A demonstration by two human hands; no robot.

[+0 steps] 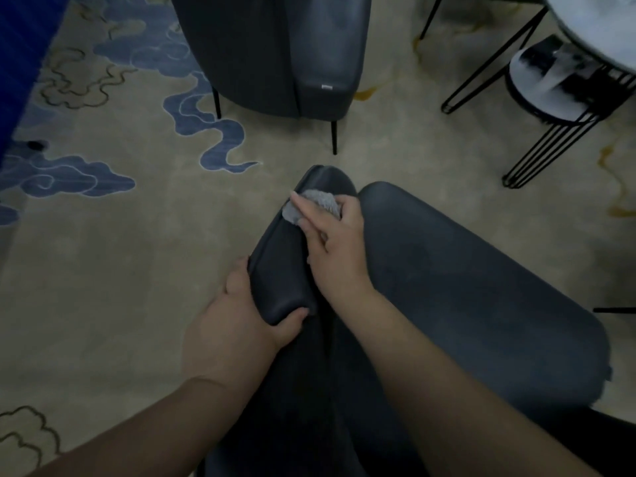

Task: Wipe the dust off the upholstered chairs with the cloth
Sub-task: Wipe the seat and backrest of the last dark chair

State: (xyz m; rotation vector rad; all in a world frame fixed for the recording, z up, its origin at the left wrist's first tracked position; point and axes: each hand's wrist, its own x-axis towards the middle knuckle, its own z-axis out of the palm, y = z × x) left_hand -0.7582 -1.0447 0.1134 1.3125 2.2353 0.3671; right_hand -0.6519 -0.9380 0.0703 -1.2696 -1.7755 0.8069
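Left hand [237,325] grips chair [447,280]; right hand [339,242] presses cloth [318,204].

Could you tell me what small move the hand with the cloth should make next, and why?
Probably draw the right hand and grey cloth back along the armrest toward the left hand, which grips its near end; the cloth sits near the far tip.
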